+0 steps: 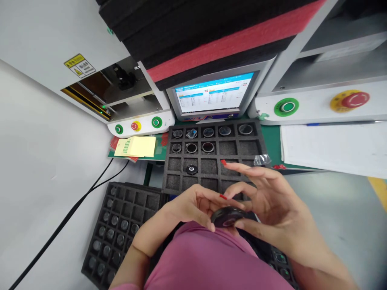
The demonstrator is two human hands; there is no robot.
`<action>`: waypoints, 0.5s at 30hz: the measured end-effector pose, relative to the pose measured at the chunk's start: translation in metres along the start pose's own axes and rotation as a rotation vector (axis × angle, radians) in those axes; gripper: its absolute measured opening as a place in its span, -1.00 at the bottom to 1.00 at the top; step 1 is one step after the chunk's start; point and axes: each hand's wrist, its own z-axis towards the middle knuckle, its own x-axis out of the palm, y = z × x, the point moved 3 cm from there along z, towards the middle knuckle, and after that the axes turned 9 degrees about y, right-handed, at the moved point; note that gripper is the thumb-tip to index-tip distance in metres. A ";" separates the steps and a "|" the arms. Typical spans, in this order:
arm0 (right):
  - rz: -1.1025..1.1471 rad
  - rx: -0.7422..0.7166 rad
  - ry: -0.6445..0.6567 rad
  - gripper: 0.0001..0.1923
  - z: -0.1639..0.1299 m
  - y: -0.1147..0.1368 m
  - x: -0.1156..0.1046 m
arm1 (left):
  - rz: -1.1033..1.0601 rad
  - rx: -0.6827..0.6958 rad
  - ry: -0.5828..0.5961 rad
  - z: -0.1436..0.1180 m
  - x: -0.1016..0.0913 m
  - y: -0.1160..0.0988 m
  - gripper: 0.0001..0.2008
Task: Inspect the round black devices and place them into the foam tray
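Black and round, one disc-shaped part [226, 217] with a glossy top sits low in the middle of the scene, just above a pink garment [208, 262]. Two hands share it: the left hand [193, 207] curls its fingers closed about the disc's left edge, and the right hand [269, 201] pinches the right edge from below while its upper fingers stay spread loose, red nails showing. Just beyond them lies a black foam tray [211, 161] cut into square cells; eight cells in its two far rows hold round lens-like parts, and one more round part [191, 169] rests in the third row. A second black foam tray [117, 229], near left, carries rows of small glassy discs, too many and too blurred to count. Farther off stand one lit monitor [215, 94], a yellow paper pad [136, 146], three green buttons and two red ones on white machine housings.
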 end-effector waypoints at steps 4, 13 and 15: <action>0.000 -0.027 0.010 -0.37 0.000 0.003 0.000 | 0.034 -0.044 0.007 -0.003 0.003 -0.001 -0.36; -0.015 -0.080 -0.134 -0.44 -0.001 0.001 -0.004 | 0.249 0.151 0.060 -0.004 0.008 -0.008 -0.37; -0.040 -0.129 -0.308 -0.52 -0.003 0.003 -0.008 | 0.377 0.297 -0.024 -0.005 0.007 -0.014 -0.35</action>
